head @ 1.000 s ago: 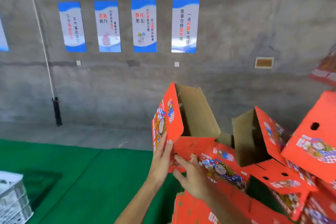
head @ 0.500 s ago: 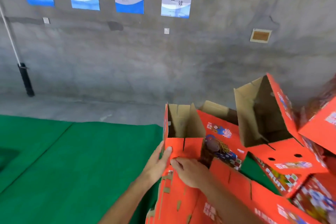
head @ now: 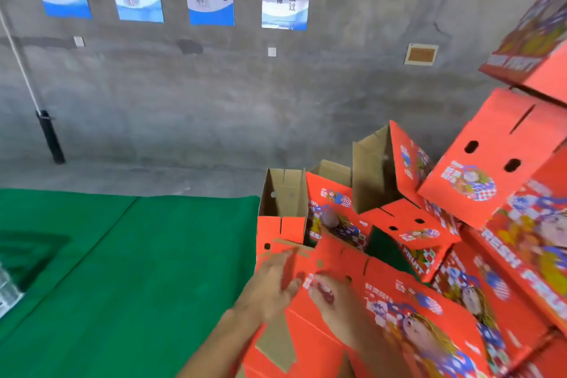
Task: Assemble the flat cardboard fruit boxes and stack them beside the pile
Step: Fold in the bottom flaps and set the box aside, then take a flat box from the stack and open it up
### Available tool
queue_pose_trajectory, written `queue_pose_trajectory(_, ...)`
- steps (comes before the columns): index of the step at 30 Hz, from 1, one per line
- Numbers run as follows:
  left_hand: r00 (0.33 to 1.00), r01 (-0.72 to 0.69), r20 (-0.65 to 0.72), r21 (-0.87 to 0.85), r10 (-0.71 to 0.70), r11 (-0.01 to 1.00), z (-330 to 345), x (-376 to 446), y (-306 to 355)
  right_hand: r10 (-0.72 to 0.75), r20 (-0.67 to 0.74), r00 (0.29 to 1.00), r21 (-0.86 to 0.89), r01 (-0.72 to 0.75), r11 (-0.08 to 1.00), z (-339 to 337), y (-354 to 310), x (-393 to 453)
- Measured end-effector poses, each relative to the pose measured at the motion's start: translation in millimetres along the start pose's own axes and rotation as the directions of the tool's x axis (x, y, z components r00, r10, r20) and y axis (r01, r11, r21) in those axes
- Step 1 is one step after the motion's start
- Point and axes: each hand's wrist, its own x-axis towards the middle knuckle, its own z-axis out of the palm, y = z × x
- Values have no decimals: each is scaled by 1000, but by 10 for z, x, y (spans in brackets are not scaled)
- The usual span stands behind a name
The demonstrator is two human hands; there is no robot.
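A flat red fruit box (head: 389, 298) lies on top of the pile of flats (head: 310, 353) at the lower right. My left hand (head: 270, 285) grips its left edge, and my right hand (head: 329, 293) lies on its top with fingers curled over the same edge; both are blurred. Just beyond my hands an assembled box (head: 283, 209) stands upright on the green mat, its top open and brown inside showing. More assembled red boxes (head: 395, 193) lie tumbled in a heap to the right.
Green mat (head: 138, 270) covers the floor to the left, with a strip of bare concrete before the grey wall (head: 214, 101). A tall stack of red boxes (head: 521, 224) fills the right side. A white crate corner (head: 6, 294) shows at the left edge.
The assembled box was set down upright beside the heap and let go. Both hands dropped onto the top flat box of the pile. The view tilted down and right.
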Motion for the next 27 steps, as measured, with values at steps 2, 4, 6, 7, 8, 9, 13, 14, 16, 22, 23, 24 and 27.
queue_pose_trajectory(2,997,-27,81,112,18,993,126,-260,159,9,-39,999,-12,-9,1000,-31,68,-360)
queue_pose_trajectory(4,990,-35,143,223,3,974,250,-510,275,7,-24,1000,-59,-8,998,-77,81,-663)
queue_pose_trajectory(6,981,-25,188,332,-41,943,330,-726,367,12,25,1000,-84,-10,996,-103,70,-907)
queue_pose_trajectory(7,977,-8,200,371,-71,929,358,-831,409,31,50,998,-109,-26,994,-122,41,-1027)
queue_pose_trajectory(8,973,11,209,395,-101,919,383,-932,449,61,73,995,-134,-51,990,-144,5,-1144)
queue_pose_trajectory(9,965,24,227,412,-129,911,407,-1032,486,84,90,992,-155,-69,986,-160,-17,-1266)
queue_pose_trajectory(13,921,31,323,500,-220,865,476,-1465,670,78,136,988,-254,-42,966,-207,-86,-1717)
queue_pose_trajectory(14,915,26,327,536,-236,844,492,-1566,715,75,144,987,-261,-35,965,-217,-104,-1825)
queue_pose_trajectory(16,917,19,308,604,-255,796,524,-1738,779,62,157,986,-216,-27,976,-240,-123,-2030)
queue_pose_trajectory(22,946,-65,240,796,-216,601,551,-1995,934,139,-17,990,78,-138,987,-555,44,-2495)
queue_pose_trajectory(23,960,-90,223,818,-170,568,546,-1987,958,210,-51,976,68,-207,976,-622,117,-2540)
queue_pose_trajectory(24,969,-122,216,841,-120,528,540,-1972,967,274,-76,959,48,-271,961,-680,201,-2586)
queue_pose_trajectory(27,973,-132,210,840,-92,526,445,-1895,1024,360,-219,907,-9,-370,929,-801,463,-2682)
